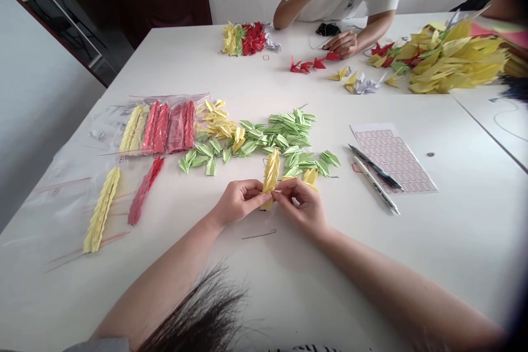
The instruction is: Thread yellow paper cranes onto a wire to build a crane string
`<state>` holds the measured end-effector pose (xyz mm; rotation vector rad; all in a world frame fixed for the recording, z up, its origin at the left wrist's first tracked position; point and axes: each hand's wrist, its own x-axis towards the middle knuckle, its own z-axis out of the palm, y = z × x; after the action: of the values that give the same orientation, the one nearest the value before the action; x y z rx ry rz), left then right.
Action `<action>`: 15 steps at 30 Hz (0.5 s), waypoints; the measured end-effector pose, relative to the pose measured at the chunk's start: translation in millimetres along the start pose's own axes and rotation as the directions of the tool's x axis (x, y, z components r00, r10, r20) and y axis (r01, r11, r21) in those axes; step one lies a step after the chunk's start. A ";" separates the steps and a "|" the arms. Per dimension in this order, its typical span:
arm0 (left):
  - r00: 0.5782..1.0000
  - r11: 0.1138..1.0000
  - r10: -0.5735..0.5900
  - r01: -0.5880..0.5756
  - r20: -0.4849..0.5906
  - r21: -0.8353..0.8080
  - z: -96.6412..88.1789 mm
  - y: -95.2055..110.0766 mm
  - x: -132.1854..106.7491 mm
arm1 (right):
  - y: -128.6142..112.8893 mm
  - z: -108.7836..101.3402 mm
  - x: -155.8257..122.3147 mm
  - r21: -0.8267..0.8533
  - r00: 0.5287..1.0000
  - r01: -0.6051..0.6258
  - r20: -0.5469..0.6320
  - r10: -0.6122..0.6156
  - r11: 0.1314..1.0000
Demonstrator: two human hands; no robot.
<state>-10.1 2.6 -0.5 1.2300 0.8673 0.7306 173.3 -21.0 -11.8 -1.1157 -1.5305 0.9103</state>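
We pinch a yellow paper stack [270,177] with our left hand [237,202] and right hand [302,203]; green folded papers [272,140] lie just behind it, pens [375,176] to its right.

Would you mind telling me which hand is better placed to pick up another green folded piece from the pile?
Probably the right hand: the green folded pieces lie just beyond it, with some near its fingers. The left hand sits farther from them, and both pinch the yellow stack.
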 end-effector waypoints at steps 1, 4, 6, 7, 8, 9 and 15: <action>1.000 1.000 0.006 -0.006 -0.011 0.020 -0.1 0.1 0.3 | 0.0 -0.3 0.1 0.000 1.000 0.004 0.009 -0.004 1.000; 0.999 0.996 0.015 -0.011 -0.039 0.085 -0.2 -0.2 1.2 | 0.6 -1.8 -0.5 0.006 0.999 0.032 0.043 -0.032 0.999; 0.998 0.993 0.018 -0.012 -0.052 0.119 0.2 -0.9 1.5 | 1.5 -2.8 -1.4 0.018 0.998 0.040 0.051 -0.041 0.999; 0.998 0.990 0.022 -0.013 -0.063 0.139 0.5 -1.2 1.5 | 2.0 -3.2 -1.9 0.025 0.998 0.038 0.047 -0.040 0.999; 0.997 0.986 0.027 -0.014 -0.075 0.165 1.0 -1.6 1.4 | 2.4 -3.5 -2.4 0.031 0.998 0.035 0.042 -0.036 0.999; 0.996 0.980 0.034 -0.016 -0.087 0.197 1.5 -1.8 1.3 | 2.7 -3.7 -2.8 0.037 0.999 0.031 0.037 -0.032 0.999; 0.987 0.947 0.101 -0.057 -0.125 0.315 5.5 -1.8 0.3 | 2.3 -3.3 -3.3 0.062 1.000 -0.015 0.026 0.014 0.998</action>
<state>-5.1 -0.1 -1.7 1.5141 1.0838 0.7713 177.3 -23.4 -14.2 -1.0758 -1.5059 0.9789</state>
